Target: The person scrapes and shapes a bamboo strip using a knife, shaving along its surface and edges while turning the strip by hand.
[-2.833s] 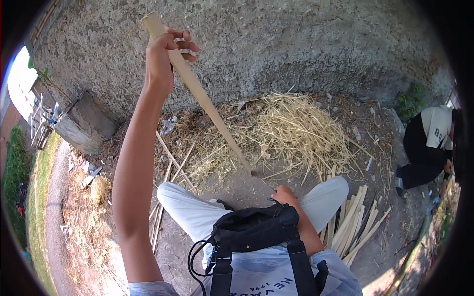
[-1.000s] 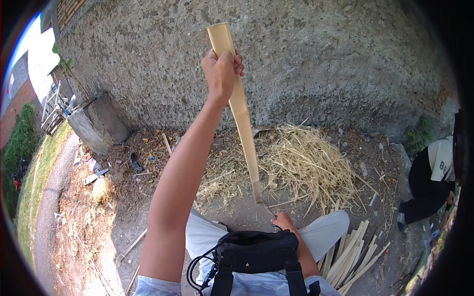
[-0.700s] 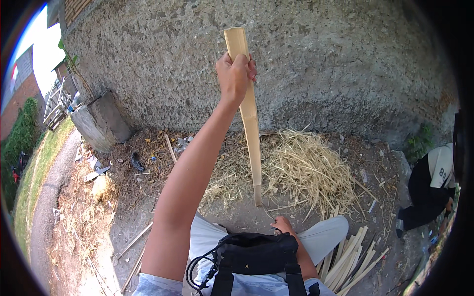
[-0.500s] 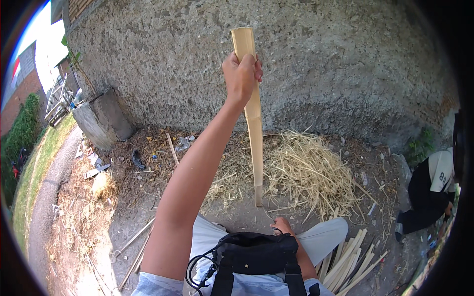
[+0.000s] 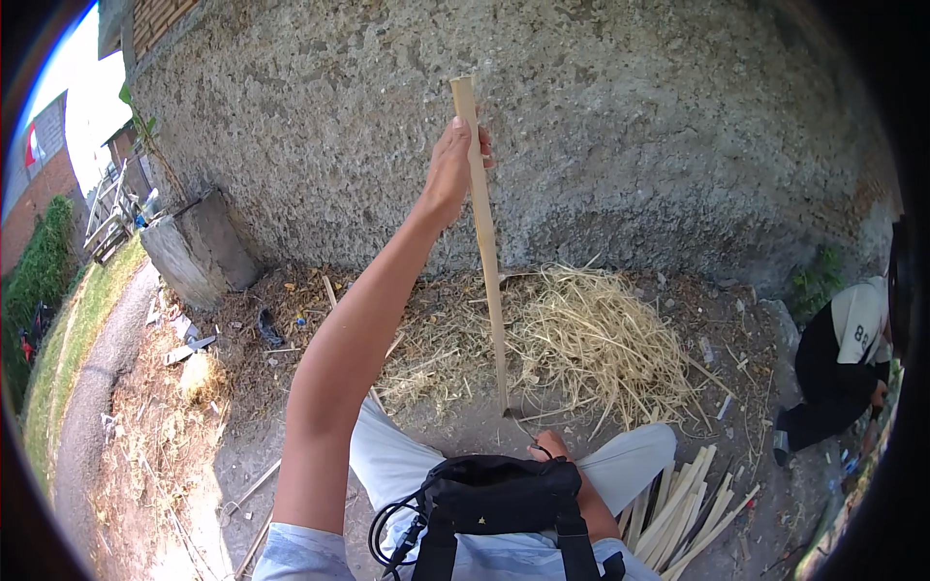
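Closest to me, on the near side of the heap of shavings (image 5: pixel 610 344), is the black bag (image 5: pixel 504 497) worn on the front. Just past it, between bag and heap, I have the right hand (image 5: pixel 548 447) low, its fingers curled in, apparently round a thin tool (image 5: pixel 524 428); the bag and its small size keep me from reading the grip fully. Pale cut strips (image 5: pixel 678 511) lie fanned on the ground to the near right of the heap, beside the bent right knee (image 5: pixel 635 460).

To the left of the heap stands my main concern, the wooden strip (image 5: pixel 486 247), upright with a slight lean, its narrow edge toward me. Its foot comes down close to the tool, near the heap's near left; whether it touches the ground or the blade I can't tell. Higher up, above and left of the heap, the left hand (image 5: pixel 455 160) is closed near the strip's top, thumb on one side, fingertips showing on the other.

I read the step in hand as turning and steadying the strip against the tool; the next move would call for a firm upper grip and a clear working end.

Beyond the heap rises a rough wall (image 5: pixel 639 136); right of it a co-worker (image 5: pixel 843 353) crouches.
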Available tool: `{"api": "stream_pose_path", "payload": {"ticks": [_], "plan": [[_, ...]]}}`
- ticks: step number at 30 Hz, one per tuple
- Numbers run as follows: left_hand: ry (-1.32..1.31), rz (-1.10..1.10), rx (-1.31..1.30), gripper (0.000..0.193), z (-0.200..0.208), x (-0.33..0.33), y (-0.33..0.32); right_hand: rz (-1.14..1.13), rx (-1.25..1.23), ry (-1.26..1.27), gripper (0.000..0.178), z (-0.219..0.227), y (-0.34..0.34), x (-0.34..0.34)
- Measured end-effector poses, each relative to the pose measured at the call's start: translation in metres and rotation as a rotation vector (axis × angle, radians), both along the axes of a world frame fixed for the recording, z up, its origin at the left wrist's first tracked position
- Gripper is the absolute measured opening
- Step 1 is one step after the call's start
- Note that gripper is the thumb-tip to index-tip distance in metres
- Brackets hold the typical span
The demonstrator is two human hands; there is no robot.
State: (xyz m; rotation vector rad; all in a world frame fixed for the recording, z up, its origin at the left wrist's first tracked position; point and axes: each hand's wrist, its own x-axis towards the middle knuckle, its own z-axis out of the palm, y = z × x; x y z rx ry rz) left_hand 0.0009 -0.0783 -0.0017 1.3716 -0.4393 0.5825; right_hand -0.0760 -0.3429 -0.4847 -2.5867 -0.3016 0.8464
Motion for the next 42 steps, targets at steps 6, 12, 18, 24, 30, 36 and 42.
{"api": "stream_pose_path", "payload": {"ticks": [6, 12, 18, 24, 30, 36, 42], "plan": [[0.035, -0.062, -0.119, 0.046, 0.009, -0.017, 0.008, -0.079, 0.035, -0.077, 0.044, -0.008, -0.006, 0.0], [0.116, -0.079, -0.139, 0.045, 0.013, -0.016, 0.019, -0.108, 0.046, -0.115, 0.042, -0.004, -0.002, -0.003], [0.127, 0.132, -0.131, 0.039, 0.014, -0.018, -0.005, -0.052, 0.051, -0.092, 0.042, -0.008, -0.009, 0.0], [0.09, 0.218, -0.043, 0.038, 0.013, -0.013, -0.007, -0.007, 0.047, -0.086, 0.043, -0.003, -0.005, -0.001], [0.05, 0.049, -0.179, 0.043, 0.008, -0.009, -0.011, -0.079, 0.072, -0.01, 0.044, -0.001, -0.007, -0.001], [0.007, -0.035, -0.234, 0.042, 0.004, -0.005, -0.015, -0.085, 0.034, -0.009, 0.042, 0.005, -0.004, -0.003], [-0.025, -0.042, -0.208, 0.042, 0.004, -0.008, -0.026, -0.177, 0.05, 0.075, 0.043, 0.008, -0.003, -0.003]]}}
